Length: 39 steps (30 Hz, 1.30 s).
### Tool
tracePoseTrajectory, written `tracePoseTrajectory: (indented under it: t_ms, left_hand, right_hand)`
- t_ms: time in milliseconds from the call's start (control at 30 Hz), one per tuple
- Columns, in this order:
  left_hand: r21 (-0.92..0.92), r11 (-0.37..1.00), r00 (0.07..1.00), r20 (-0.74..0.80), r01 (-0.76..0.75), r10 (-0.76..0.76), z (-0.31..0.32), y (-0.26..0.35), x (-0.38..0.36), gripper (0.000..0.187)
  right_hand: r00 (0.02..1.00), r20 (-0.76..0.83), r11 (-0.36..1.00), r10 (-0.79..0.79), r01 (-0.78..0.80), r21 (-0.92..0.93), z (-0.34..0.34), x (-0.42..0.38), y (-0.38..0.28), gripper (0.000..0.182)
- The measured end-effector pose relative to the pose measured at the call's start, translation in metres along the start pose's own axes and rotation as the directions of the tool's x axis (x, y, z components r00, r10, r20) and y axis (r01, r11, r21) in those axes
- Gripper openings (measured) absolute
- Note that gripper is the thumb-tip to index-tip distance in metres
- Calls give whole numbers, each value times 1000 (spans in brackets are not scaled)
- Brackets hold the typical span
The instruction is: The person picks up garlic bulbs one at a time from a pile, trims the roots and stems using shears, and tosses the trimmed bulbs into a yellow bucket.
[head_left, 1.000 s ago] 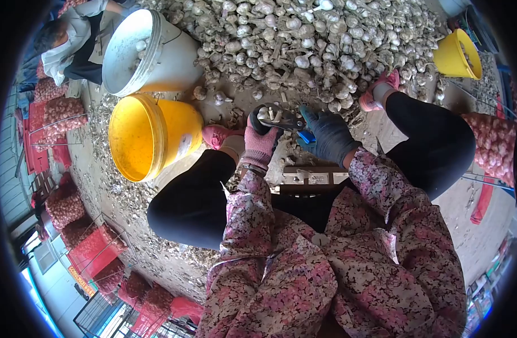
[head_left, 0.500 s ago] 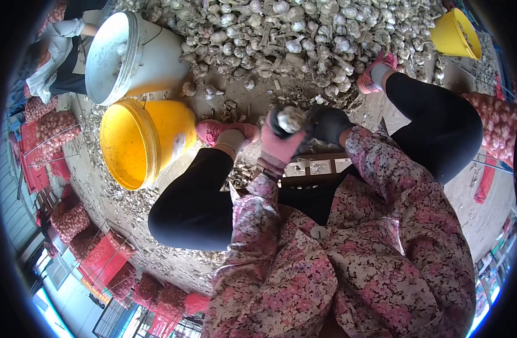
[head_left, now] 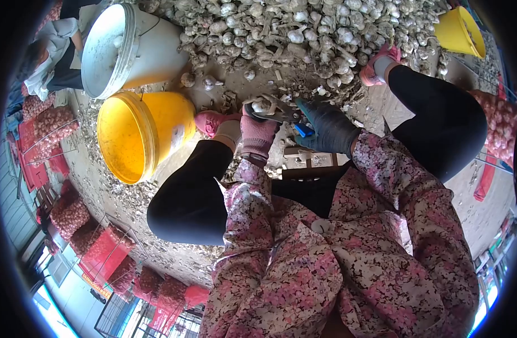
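Note:
My left hand point(head_left: 259, 134), in a pink glove with dark fingers, is closed around a garlic bulb point(head_left: 262, 106). The bulb's dry stem points to the right. My right hand point(head_left: 331, 128) wears a dark glove and grips blue-handled pruning shears point(head_left: 304, 130). Their dark blades reach left, close beside the bulb and its stem. Beyond both hands spreads a large heap of garlic point(head_left: 258, 34) with dry stalks.
A yellow bucket point(head_left: 177, 121) lies tilted at my left foot, mouth facing left. Behind it is a larger white bucket point(head_left: 157, 56). Another yellow bucket point(head_left: 454, 31) stands far right. A person point(head_left: 58, 53) works at the upper left. Filled red net sacks point(head_left: 70, 217) line the left side.
My hands have moved apart. The right hand has opened out sideways, bringing the shears' blue handles into view. My left hand, still holding the bulb, has shifted left and turned.

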<state>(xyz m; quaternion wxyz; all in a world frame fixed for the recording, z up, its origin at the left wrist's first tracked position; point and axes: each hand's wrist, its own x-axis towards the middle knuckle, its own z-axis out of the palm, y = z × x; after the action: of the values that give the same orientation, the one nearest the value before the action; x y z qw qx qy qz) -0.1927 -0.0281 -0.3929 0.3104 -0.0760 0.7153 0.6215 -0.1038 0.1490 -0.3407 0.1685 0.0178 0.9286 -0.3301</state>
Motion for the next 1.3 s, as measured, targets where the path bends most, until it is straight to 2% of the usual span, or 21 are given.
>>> tracePoseTrajectory:
  t_ms: [33, 67, 133, 167, 200, 267, 300, 333, 400, 433, 467, 500, 533, 600, 767, 867, 933, 1000, 1067, 1233, 1300]
  left_hand:
    - [-5, 1000, 1000, 0, -1, 1, 5, -1, -1, 47]
    - [40, 985, 986, 18, -166, 165, 11, -6, 0, 46]
    - [128, 870, 880, 74, -476, 470, 18, -16, -1, 44]
    - [135, 946, 955, 20, -295, 295, 17, -12, -6, 41]
    - [144, 946, 957, 25, -290, 289, 12, -8, -11, 41]
    - [-169, 967, 982, -35, -191, 188, -4, 8, -14, 37]
    - [-383, 888, 967, -81, -256, 243, -15, 11, -2, 45]
    - [-445, 872, 978, -62, -204, 197, -26, 9, -1, 43]
    - [-323, 929, 983, -99, -181, 157, -29, 24, -3, 41]
    - [-365, 914, 984, -67, -179, 166, -29, 18, -2, 40]
    - [-405, 897, 984, -36, -175, 176, -30, 10, 2, 39]
    - [-325, 915, 971, -48, -238, 236, -28, 4, 6, 42]
    - [-273, 926, 965, -65, -262, 253, -26, -1, 6, 44]
    - [-180, 947, 961, 26, -266, 275, -17, 10, -1, 41]
    - [-19, 982, 978, 94, -186, 187, -11, 25, -11, 49]
    - [92, 993, 992, 110, -75, 64, -9, 19, -14, 51]
    - [326, 862, 921, 187, -387, 342, -8, 5, -9, 52]
    - [244, 927, 954, 172, -283, 246, 1, 14, -20, 58]
    - [343, 828, 893, 244, -444, 378, 7, 18, -25, 53]
    - [226, 905, 918, 259, -360, 301, 9, 4, -28, 48]
    - [84, 978, 959, 229, -190, 167, 7, 4, -31, 49]
  right_hand:
    - [999, -32, 997, -2, 4, 73, 3, 2, 1, 76]
    - [999, -34, 998, -2, 4, 67, 8, 6, 3, 76]
    - [993, -49, 918, 104, -77, 389, 19, 13, 4, 72]
    - [987, -163, 952, -9, 59, 302, 14, 10, 3, 68]
    - [986, -164, 948, -3, 55, 313, 13, 8, 8, 68]
    - [972, 133, 975, 192, -173, -142, 6, 6, 30, 62]
    - [914, 274, 912, 300, -191, -363, 3, 8, 44, 57]
    - [822, 375, 807, 428, -161, -568, 1, 8, 57, 53]
    - [802, 386, 795, 456, -171, -582, -3, 5, 56, 55]
    - [912, 203, 915, 357, -299, -270, 2, 1, 50, 57]
    - [949, -19, 946, 314, -312, 92, 3, -3, 41, 60]
    - [976, -7, 958, 216, -211, 194, -11, 1, 22, 66]
    - [976, -7, 958, 216, -210, 193, -16, 1, 10, 66]
    - [983, -148, 993, -110, 101, -63, -21, -1, -4, 71]
    - [997, -34, 990, -66, 61, -128, -18, -1, 1, 79]
    - [973, -151, 967, -172, 138, -212, -6, 0, 10, 78]
    - [981, -108, 981, -160, 146, -125, -5, 0, 15, 76]
    - [994, -47, 994, -102, 99, -54, -9, -4, 12, 73]
    - [999, 10, 999, -43, 43, 13, -10, -8, 11, 71]
    - [961, 261, 992, 95, -68, -108, -4, -7, 18, 53]
    - [962, 243, 992, 126, -116, -53, 8, -3, 29, 44]
